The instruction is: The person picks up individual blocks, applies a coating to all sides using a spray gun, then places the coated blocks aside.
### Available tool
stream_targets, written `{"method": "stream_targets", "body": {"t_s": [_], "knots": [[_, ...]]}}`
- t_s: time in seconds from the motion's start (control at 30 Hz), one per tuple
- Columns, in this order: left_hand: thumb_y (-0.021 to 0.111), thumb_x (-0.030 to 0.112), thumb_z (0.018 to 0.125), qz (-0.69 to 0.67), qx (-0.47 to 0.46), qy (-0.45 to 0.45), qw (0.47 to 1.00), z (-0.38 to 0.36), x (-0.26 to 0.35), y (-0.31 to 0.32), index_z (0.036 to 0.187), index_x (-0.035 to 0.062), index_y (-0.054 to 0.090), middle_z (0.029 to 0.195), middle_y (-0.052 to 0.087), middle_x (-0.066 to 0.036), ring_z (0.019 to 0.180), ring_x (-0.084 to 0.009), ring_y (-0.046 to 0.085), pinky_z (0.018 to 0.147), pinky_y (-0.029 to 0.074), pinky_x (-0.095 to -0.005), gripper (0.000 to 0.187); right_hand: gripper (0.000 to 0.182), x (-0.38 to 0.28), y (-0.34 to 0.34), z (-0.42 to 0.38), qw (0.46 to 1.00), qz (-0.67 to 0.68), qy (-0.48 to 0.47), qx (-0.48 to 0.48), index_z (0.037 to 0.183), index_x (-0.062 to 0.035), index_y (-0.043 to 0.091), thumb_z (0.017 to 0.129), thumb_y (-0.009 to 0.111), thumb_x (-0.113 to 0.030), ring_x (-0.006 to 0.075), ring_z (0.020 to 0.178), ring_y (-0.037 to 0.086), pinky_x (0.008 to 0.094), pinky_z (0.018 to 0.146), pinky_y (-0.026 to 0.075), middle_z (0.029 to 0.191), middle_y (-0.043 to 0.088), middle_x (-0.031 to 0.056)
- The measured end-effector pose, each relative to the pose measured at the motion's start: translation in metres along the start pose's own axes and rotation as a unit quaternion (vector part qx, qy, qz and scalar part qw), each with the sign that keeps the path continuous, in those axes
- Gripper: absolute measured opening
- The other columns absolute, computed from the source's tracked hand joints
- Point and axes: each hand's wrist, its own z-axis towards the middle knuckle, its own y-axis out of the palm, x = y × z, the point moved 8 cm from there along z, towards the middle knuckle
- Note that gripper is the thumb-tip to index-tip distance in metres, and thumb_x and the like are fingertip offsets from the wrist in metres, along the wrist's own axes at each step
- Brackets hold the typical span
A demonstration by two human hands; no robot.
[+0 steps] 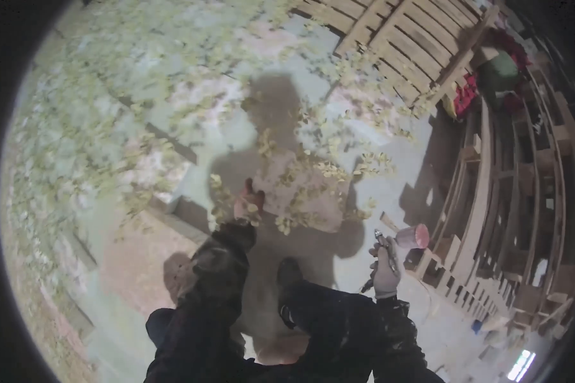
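Note:
My left hand (249, 201) is held out in front of me, its fingers closed around what looks like a leafy branch. The branch's small yellow-green leaves (329, 169) spread to the right of the hand and around it; the stem itself is hard to make out. In my right hand (386, 276) is a spray gun (382, 241), gripped by its handle. A pinkish cup (413, 237) sits at the gun's front, to the right of the fingers.
Leafy branches (96, 115) cover much of the pale floor ahead and left, partly over flat brownish sheets (153, 255). Wooden pallets (415, 38) lie at the top right. Stacked wooden frames (485, 191) line the right side, with a green and red bundle (498, 73) at their far end.

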Motion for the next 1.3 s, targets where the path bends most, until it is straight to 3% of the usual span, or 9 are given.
{"method": "stream_targets", "body": {"t_s": [0.07,0.13,0.3,0.43,0.63,0.8,1.03,1.23,1.3], "knots": [[0.045,0.033,0.083,0.188,0.170,0.241,0.937,0.001,-0.013,-0.007,0.120,0.0254,0.042,0.094,0.059,-0.013,0.085,-0.0341,0.059,0.072,0.045,-0.0443,0.037,0.030,0.000,-0.001,-0.005,1.000,0.013,-0.016,-0.006,0.117,-0.0057,0.057,0.088,0.058,-0.013,0.0089,0.069,0.061,0.0149,0.043,0.040,0.087,0.065,0.0063],[0.053,0.038,0.084,0.461,0.342,0.534,0.621,-0.051,-0.026,0.003,0.103,0.0349,0.055,0.102,0.059,-0.006,0.089,-0.0322,0.060,0.074,0.047,-0.0471,0.020,0.025,-0.002,0.008,-0.014,0.998,0.034,-0.043,-0.022,0.112,-0.0075,0.061,0.088,0.059,-0.015,0.0047,0.060,0.057,0.0141,0.038,0.035,0.081,0.064,0.0044],[0.058,0.025,0.079,0.011,0.121,0.123,0.985,-0.148,-0.007,-0.095,0.093,0.0103,0.068,0.092,0.067,-0.008,0.090,-0.0219,0.062,0.078,0.049,-0.0318,0.022,0.028,-0.049,0.009,-0.061,0.995,-0.020,-0.069,-0.064,0.115,-0.0108,0.064,0.090,0.053,-0.018,0.0041,0.065,0.056,0.0143,0.043,0.039,0.097,0.065,0.0023],[0.063,0.033,0.074,-0.323,0.294,0.065,0.897,-0.226,-0.109,-0.151,0.102,0.0155,0.067,0.087,0.066,-0.005,0.083,-0.0185,0.061,0.073,0.046,-0.0321,0.033,0.030,-0.103,0.026,-0.105,0.985,-0.061,-0.105,-0.120,0.119,-0.0017,0.058,0.092,0.049,-0.011,0.0121,0.094,0.061,0.0228,0.080,0.047,0.111,0.064,0.0070],[0.064,0.065,0.063,0.026,0.630,0.237,0.739,-0.371,-0.284,-0.190,0.111,0.0168,0.063,0.125,0.045,-0.013,0.107,-0.0209,0.050,0.080,0.046,-0.0343,0.068,0.036,-0.128,0.070,-0.125,0.926,-0.014,-0.194,-0.322,0.131,-0.0032,0.046,0.098,0.042,-0.015,0.0161,0.119,0.048,0.0273,0.103,0.039,0.132,0.050,0.0092],[0.055,0.038,0.077,0.363,0.655,-0.337,0.570,-0.396,-0.470,-0.181,0.118,0.0218,0.058,0.089,0.057,-0.009,0.075,-0.0200,0.054,0.064,0.046,-0.0352,0.043,0.040,-0.197,0.100,-0.222,0.817,0.029,-0.330,-0.471,0.126,0.0062,0.047,0.090,0.056,-0.008,0.0237,0.104,0.059,0.0335,0.094,0.050,0.117,0.059,0.0183],[0.049,0.045,0.088,0.772,0.353,-0.515,-0.116,-0.344,-0.449,-0.162,0.127,0.0115,0.042,0.109,0.051,-0.011,0.104,-0.0230,0.039,0.095,0.028,-0.0425,0.052,0.041,-0.213,0.144,-0.321,0.651,-0.109,-0.278,-0.698,0.130,0.0010,0.043,0.095,0.045,-0.018,0.0181,0.102,0.057,0.0284,0.085,0.049,0.122,0.053,0.0151],[0.046,0.019,0.096,0.902,-0.343,0.212,-0.151,-0.290,-0.593,-0.110,0.131,0.0107,0.043,0.114,0.056,-0.012,0.103,-0.0238,0.056,0.093,0.046,-0.0371,0.037,0.039,-0.245,0.136,-0.422,0.524,-0.028,-0.541,-0.657,0.122,0.0002,0.052,0.084,0.059,0.001,0.0213,0.092,0.065,0.0246,0.074,0.057,0.109,0.063,0.0172],[0.043,0.017,0.097,0.950,-0.171,0.032,-0.258,-0.262,-0.559,-0.151,0.124,0.0086,0.047,0.107,0.057,-0.010,0.096,-0.0215,0.057,0.089,0.048,-0.0344,0.029,0.039,-0.243,0.145,-0.437,0.528,-0.048,-0.535,-0.658,0.121,0.0025,0.054,0.083,0.061,-0.001,0.0192,0.083,0.065,0.0238,0.069,0.055,0.101,0.065,0.0169]]}}
